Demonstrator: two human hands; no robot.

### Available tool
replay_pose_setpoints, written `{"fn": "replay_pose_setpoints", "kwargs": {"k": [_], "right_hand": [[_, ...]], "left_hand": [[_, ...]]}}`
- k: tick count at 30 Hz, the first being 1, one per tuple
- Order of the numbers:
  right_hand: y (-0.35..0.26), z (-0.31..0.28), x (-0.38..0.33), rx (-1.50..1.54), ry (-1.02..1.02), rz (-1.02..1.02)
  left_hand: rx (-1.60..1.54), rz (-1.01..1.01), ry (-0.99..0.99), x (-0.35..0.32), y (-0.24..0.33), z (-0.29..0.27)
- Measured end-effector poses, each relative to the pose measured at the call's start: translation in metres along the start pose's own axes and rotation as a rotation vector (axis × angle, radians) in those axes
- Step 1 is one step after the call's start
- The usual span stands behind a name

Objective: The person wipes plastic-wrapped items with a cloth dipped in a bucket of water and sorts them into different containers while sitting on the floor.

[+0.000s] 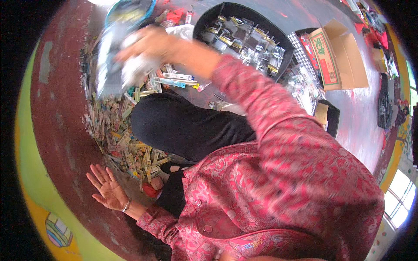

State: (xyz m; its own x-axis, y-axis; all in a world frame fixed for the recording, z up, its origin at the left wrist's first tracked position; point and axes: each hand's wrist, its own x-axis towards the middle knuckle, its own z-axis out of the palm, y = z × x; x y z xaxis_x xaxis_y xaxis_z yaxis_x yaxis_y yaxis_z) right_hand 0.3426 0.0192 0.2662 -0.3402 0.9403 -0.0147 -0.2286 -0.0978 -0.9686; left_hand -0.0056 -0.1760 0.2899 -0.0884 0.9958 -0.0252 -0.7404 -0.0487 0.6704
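Note:
My right hand [150,45] is stretched across to the upper left and blurred by motion. Its fingers curl round whitish plastic-looking stuff [139,69], too smeared to name exactly. Just beyond it is a blurred, shiny clear-and-dark shape [109,65], perhaps plastic wrapping. My left hand [109,189] is off to the lower left, palm up, fingers spread, holding nothing. Between the two hands a heap of small long packets or strips [126,152] covers the floor beside my bent knee [174,119]. Several slim packaged pieces [176,78] lie near my right wrist.
A large black tub [200,26] holds many clear-wrapped pieces. To its right stand an open cardboard box [350,65] and a pile of clear packets [305,87]. A blue-rimmed container [153,8] is at the top left. A maroon wall [56,117] curves along the left.

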Motion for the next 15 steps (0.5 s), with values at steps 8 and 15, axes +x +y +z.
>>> {"fn": "replay_pose_setpoints", "kwargs": {"k": [8, 15], "right_hand": [[0.081, -0.247, -0.146, 0.009, 0.551, 0.203], [0.225, -0.279, -0.201, -0.255, 0.528, 0.563]], "left_hand": [[0.024, -0.240, 0.009, -0.005, -0.034, -0.022], [0.059, -0.417, 0.177, -0.014, -0.054, -0.021]]}}
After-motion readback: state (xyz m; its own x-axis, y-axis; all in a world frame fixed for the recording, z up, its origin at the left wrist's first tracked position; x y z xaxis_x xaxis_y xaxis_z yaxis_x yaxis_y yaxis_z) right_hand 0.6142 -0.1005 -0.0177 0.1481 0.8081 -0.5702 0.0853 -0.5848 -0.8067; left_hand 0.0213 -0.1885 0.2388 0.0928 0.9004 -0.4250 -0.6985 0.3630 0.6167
